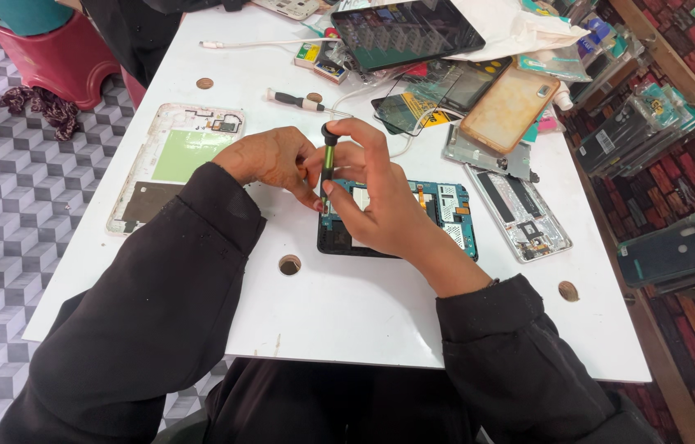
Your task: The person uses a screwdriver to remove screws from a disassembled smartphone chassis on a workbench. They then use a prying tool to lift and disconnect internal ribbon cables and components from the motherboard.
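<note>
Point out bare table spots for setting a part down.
Free: the near strip of the white table below the opened device, and the patch between the rear cover and far edge. Crowded: far right, around the tablet.

My right hand (380, 197) covers the middle of the open tablet (446, 218), and the screwdriver (328, 168) tip is lost behind my fingers there. Far above the tablet, a dark screen (405, 31) is cut by the top edge. The packets (676, 251) right of the tablet run off frame.
</note>
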